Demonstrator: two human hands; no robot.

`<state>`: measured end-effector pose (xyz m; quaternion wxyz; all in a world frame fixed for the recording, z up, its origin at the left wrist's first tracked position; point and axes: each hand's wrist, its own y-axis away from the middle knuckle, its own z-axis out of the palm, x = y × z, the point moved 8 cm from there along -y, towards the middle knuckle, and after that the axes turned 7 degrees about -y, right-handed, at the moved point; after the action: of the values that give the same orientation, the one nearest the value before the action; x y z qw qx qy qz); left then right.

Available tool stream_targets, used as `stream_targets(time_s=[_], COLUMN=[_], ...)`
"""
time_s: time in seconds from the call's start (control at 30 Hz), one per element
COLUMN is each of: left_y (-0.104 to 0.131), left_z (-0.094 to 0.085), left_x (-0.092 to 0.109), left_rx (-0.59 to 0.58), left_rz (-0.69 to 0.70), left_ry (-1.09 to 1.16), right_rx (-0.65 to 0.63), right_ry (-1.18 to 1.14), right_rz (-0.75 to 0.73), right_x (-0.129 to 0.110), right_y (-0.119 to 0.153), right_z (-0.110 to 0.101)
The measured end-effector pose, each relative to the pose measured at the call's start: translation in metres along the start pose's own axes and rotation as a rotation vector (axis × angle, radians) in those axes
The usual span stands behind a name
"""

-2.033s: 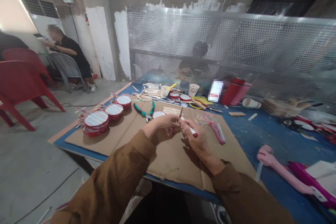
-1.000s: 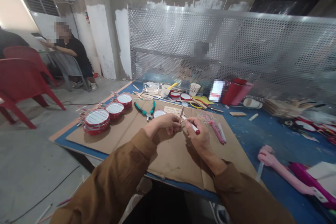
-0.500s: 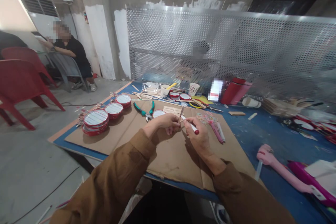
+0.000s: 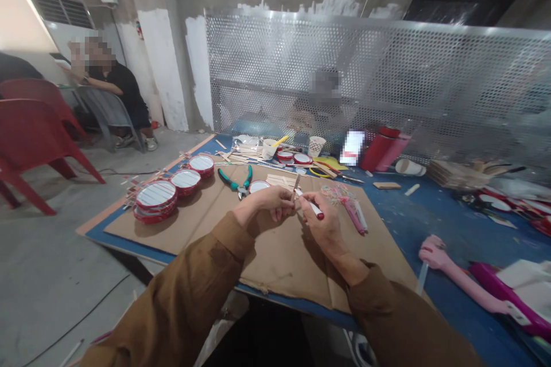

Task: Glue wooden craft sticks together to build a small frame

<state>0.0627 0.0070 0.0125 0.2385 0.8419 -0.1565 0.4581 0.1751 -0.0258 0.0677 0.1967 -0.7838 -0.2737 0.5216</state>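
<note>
My left hand [image 4: 275, 202] is closed, pinching a thin flat wooden stick [image 4: 297, 182] that stands nearly upright. My right hand [image 4: 323, 222] grips a white marker [image 4: 315, 210] with a dark red end, its tip at or very close to the stick. Both hands are above a sheet of cardboard [image 4: 284, 264]. Just beyond my left hand lie cutting pliers [image 4: 235, 180] with teal handles, a small round white-topped piece [image 4: 259, 186] and pale wooden sticks [image 4: 279, 180]. To the right of my right hand are pink and white pens [image 4: 355, 215] beside tangled coloured strands [image 4: 333, 194].
Red-rimmed drum-like rounds [image 4: 155, 195] stand at left. Paper cups [image 4: 317, 145], a phone [image 4: 352, 148] and a red bottle [image 4: 379, 148] line the back, before a perforated metal screen [image 4: 275, 51]. A pink glue gun [image 4: 465, 281] lies right. A person [image 4: 123, 94] sits far left.
The view has shifted very slightly. My hands keep nearly the same pose on the stick and marker. At far left, the seated person has raised a hand toward the head.
</note>
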Motion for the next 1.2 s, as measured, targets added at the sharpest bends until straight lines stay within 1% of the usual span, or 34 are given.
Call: stream_targets(time_s=[0.23, 0.4, 0.57, 0.77, 0.9, 1.2], left_y=[-0.0023, 0.0017, 0.0025, -0.0005, -0.0011, 0.0005], left_z=[-0.0003, -0.0005, -0.0005, 0.0006, 0.0005, -0.0005], left_x=[-0.0051, -0.001, 0.0009, -0.0028, -0.0036, -0.0016], left_rx=[0.005, 0.007, 0.01, 0.0, -0.009, 0.005], left_rz=[-0.012, -0.012, -0.006, -0.015, -0.006, -0.004], left_ry=[0.005, -0.009, 0.0, 0.007, 0.008, -0.013], right_rx=[0.072, 0.028, 0.009, 0.091, 0.056, 0.033], right_ry=[0.029, 0.008, 0.007, 0.036, 0.017, 0.021], right_rz=[0.024, -0.005, -0.01, -0.016, -0.002, -0.006], right_x=[-0.0054, -0.0072, -0.0062, -0.0094, -0.0095, -0.0056], right_y=[0.0008, 0.0018, 0.0017, 0.001, 0.0013, 0.0021], right_z=[-0.0088, -0.0044, -0.0012, -0.01, -0.008, -0.0038])
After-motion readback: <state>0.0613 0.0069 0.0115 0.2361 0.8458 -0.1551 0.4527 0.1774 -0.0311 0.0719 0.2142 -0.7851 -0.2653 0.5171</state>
